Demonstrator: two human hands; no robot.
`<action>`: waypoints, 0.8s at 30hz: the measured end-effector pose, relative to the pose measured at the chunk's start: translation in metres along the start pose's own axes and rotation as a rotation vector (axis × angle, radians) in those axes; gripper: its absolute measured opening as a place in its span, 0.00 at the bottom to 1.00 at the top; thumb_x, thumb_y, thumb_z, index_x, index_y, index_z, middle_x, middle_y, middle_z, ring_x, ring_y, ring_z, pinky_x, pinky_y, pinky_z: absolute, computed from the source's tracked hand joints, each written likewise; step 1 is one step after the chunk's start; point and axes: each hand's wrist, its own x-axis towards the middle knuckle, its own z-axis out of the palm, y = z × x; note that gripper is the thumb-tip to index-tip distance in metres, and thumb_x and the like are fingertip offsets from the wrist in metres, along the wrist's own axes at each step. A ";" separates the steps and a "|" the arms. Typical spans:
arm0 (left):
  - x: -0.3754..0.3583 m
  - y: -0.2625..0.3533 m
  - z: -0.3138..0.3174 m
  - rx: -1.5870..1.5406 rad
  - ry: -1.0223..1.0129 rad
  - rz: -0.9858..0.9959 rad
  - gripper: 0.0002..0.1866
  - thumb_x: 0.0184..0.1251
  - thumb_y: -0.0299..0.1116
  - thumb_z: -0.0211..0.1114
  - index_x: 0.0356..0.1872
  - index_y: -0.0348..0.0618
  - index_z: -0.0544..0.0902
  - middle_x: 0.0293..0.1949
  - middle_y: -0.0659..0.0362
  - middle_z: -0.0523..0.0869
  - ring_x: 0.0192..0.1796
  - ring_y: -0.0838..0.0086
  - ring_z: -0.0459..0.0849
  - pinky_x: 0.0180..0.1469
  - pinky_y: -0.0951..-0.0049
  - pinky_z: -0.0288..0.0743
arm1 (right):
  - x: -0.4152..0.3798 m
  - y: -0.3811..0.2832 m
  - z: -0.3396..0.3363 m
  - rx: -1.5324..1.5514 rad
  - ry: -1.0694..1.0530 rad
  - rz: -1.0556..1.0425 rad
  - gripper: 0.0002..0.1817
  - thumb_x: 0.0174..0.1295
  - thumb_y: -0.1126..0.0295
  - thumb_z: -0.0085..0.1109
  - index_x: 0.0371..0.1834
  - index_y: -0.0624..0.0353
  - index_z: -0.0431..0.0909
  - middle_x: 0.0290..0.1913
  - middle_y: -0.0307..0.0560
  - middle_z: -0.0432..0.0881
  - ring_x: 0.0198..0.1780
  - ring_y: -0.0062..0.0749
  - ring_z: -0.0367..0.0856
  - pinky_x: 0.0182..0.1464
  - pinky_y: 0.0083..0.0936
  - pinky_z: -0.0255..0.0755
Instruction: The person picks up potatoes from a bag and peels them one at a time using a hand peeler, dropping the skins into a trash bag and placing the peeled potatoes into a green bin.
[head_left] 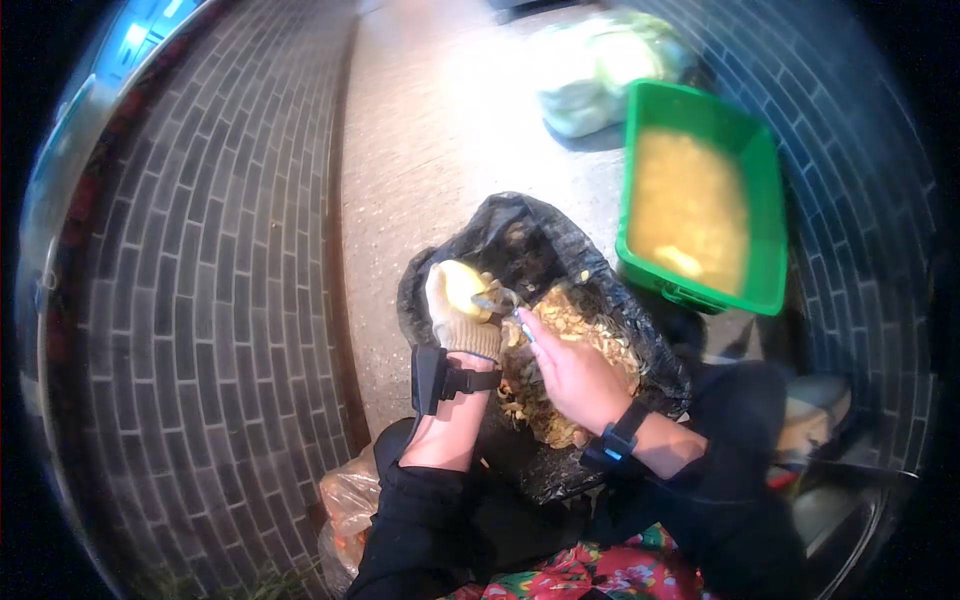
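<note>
We note the left hand (455,328) in a pale knitted glove, fingers closed around a pale yellow potato (463,286), which sits over the upper left part of an opened black plastic bag (512,212). Bare right hand (575,375) grips the handle of a peeler (524,325); its metal head lies at the potato's right side, though we cannot tell if the edge is biting. Below, inside the bag, a spread of yellowish-brown peelings (570,330). Dark strapped devices on both wrists. Up and right of the bag stands a green tub (768,200) with yellowish contents, too blurred for us to sort; beyond it, a whitish-green plastic bag (585,85) on the light floor (385,200). At lower left, near the dark-clothed leg, a clear plastic bag (350,495) shows something orange. Grey brickwork (220,270) flanks both sides; floral cloth (610,570) at bottom.
</note>
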 end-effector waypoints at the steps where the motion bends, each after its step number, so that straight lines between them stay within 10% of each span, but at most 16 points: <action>1: 0.003 0.000 0.000 0.002 -0.003 -0.002 0.25 0.67 0.59 0.57 0.42 0.44 0.79 0.32 0.53 0.83 0.33 0.61 0.83 0.36 0.62 0.80 | -0.003 -0.003 0.003 -0.014 -0.060 0.032 0.23 0.72 0.67 0.45 0.70 0.52 0.65 0.26 0.61 0.80 0.26 0.55 0.81 0.32 0.46 0.75; 14: 0.007 0.015 0.001 -0.086 -0.029 -0.073 0.30 0.67 0.66 0.49 0.43 0.47 0.80 0.33 0.55 0.85 0.33 0.61 0.84 0.34 0.60 0.81 | 0.003 0.006 0.002 0.181 0.112 -0.030 0.23 0.73 0.64 0.44 0.71 0.46 0.65 0.30 0.63 0.81 0.28 0.59 0.81 0.33 0.49 0.74; 21: -0.005 0.018 -0.003 0.003 -0.083 -0.188 0.26 0.69 0.63 0.50 0.44 0.50 0.80 0.29 0.56 0.85 0.31 0.64 0.84 0.29 0.64 0.79 | -0.012 -0.009 0.022 0.050 -0.128 0.095 0.27 0.73 0.65 0.44 0.74 0.52 0.58 0.27 0.65 0.80 0.28 0.59 0.81 0.32 0.50 0.75; 24: -0.007 0.012 0.015 -0.005 0.094 0.100 0.27 0.70 0.62 0.49 0.43 0.48 0.80 0.30 0.56 0.85 0.30 0.64 0.84 0.29 0.64 0.79 | -0.009 -0.006 0.021 0.069 -0.198 0.150 0.25 0.73 0.65 0.44 0.73 0.48 0.60 0.25 0.64 0.79 0.27 0.58 0.81 0.32 0.50 0.74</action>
